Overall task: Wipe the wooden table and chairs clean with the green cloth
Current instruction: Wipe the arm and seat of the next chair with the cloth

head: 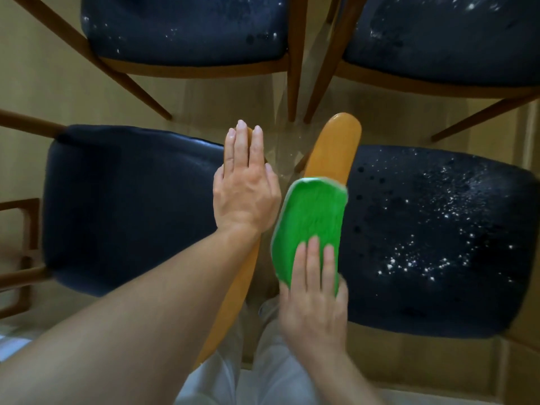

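I look straight down on two wooden chairs with dark blue seats. The green cloth (309, 223) lies along the curved wooden backrest (336, 144) of the right chair. My right hand (315, 296) presses flat on the cloth's near end, fingers straight. The right chair's seat (432, 238) carries many white specks. My left hand (245, 185) rests flat, fingers straight, on the wooden backrest (233, 290) of the left chair, whose seat (131, 206) looks free of specks.
Two more wooden chairs with dark blue seats stand at the top, one on the left (187, 27) and one on the right (444, 36), both dotted with white specks. Their wooden legs angle down onto the beige floor (52, 83). My white trousers (263, 375) show below.
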Tool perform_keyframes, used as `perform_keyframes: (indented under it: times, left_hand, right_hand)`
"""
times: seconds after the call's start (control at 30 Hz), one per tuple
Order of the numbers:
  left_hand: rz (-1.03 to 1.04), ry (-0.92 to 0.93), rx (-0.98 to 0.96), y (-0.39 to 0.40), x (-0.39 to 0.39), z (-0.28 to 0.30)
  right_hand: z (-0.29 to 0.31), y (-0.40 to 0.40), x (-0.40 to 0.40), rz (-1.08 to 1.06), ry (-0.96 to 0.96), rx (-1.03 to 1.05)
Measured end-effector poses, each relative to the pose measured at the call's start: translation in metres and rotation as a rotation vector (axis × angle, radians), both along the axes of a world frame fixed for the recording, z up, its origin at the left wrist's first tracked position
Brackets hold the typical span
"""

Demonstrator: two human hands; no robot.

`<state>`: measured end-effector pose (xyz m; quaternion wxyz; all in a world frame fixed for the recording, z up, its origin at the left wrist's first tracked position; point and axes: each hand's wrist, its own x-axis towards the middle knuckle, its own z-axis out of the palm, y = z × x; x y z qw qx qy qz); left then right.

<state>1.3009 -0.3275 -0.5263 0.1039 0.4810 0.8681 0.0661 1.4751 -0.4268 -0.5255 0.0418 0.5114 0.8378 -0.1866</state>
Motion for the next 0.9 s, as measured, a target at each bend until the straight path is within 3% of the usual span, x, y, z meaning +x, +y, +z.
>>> perform_keyframes:
  times: [0.1, 0.2, 0.43, 0.57, 0.7, 0.9]
  left_hand:
    - [0.003, 0.005, -0.002, -0.001, 0.000, 0.001]
    - [0.006, 0.001, 0.002, -0.002, 0.002, -0.001]
    - [0.013, 0.015, 0.031, -0.002, 0.001, -0.003]
    - [0.005, 0.023, 0.037, -0.002, 0.002, -0.005]
    - [0.004, 0.029, 0.037, -0.002, 0.001, -0.006]
    - [0.005, 0.023, 0.026, -0.001, 0.001, -0.002]
  right_hand:
    - [-0.002, -0.023, 0.018, 0.053, 0.003, -0.042]
    - [-0.001, 0.002, 0.003, 0.008, 0.020, -0.054]
    - [0.002, 0.161, -0.076, -0.240, 0.041, 0.087]
    - [-0.001, 0.227, -0.085, -0.354, 0.150, 0.031]
    - [-0.002, 0.184, -0.077, -0.267, 0.069, 0.141]
    - [-0.002, 0.037, -0.028, -0.002, -0.021, 0.045]
